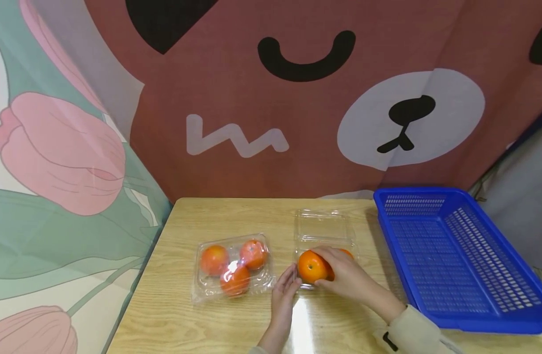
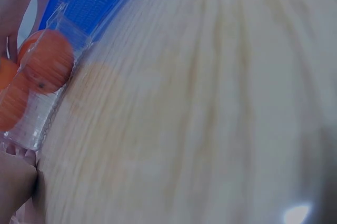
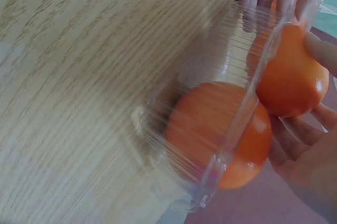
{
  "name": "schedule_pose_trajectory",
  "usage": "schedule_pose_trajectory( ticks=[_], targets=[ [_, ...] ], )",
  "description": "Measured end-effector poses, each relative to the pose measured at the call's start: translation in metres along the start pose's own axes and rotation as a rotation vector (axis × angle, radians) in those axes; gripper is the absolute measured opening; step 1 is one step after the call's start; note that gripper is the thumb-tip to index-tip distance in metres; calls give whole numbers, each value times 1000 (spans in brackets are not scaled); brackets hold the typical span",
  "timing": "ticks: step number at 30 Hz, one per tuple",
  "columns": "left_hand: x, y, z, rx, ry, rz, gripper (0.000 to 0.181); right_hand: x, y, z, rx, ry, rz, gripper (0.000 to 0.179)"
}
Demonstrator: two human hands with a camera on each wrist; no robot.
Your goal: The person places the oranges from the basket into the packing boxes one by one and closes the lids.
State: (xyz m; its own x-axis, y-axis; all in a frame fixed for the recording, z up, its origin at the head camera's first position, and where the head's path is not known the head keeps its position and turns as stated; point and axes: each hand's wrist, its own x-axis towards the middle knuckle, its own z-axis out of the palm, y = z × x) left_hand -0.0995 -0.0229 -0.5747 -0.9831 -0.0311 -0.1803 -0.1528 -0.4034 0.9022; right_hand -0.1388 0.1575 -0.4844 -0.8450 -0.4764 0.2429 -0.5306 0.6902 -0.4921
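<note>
My right hand (image 1: 341, 273) grips an orange (image 1: 312, 266) over the left part of a clear plastic clamshell box (image 1: 302, 248), its lid folded back. In the right wrist view, thumb and fingers curve around that orange (image 3: 297, 71) at the box wall. Another orange (image 3: 218, 134) sits inside the box, and the head view shows only a sliver of it behind the right hand. My left hand (image 1: 284, 295) rests its fairly straight fingers against the box's left side. The left wrist view shows this hand (image 2: 16, 179) at the box's end, beside the oranges (image 2: 50, 62).
A second clear box (image 1: 204, 290) holding three oranges stands to the left, its lid down. On the right lies a large blue plastic basket (image 1: 443, 265). Both boxes are on a wood-grain table (image 1: 164, 314), with a printed cloth (image 1: 235, 172) hanging behind.
</note>
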Motion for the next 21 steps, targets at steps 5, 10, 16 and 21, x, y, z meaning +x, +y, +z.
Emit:
schedule_pose_trajectory(
  ticks=[5, 10, 16, 21],
  targets=[
    [0, -2, 1, 2, -6, 10, 53, 3, 1, 4, -21, -45, 41, 74],
    [0, -2, -1, -16, -18, 20, 51, 5, 2, 4, -37, -71, 58, 74],
    [1, -2, -3, -10, -19, 8, 54, 7, 3, 6, -59, -79, 29, 73],
    [1, -2, -2, -6, -8, 4, 54, 6, 4, 7, -89, -122, 15, 72]
  ],
)
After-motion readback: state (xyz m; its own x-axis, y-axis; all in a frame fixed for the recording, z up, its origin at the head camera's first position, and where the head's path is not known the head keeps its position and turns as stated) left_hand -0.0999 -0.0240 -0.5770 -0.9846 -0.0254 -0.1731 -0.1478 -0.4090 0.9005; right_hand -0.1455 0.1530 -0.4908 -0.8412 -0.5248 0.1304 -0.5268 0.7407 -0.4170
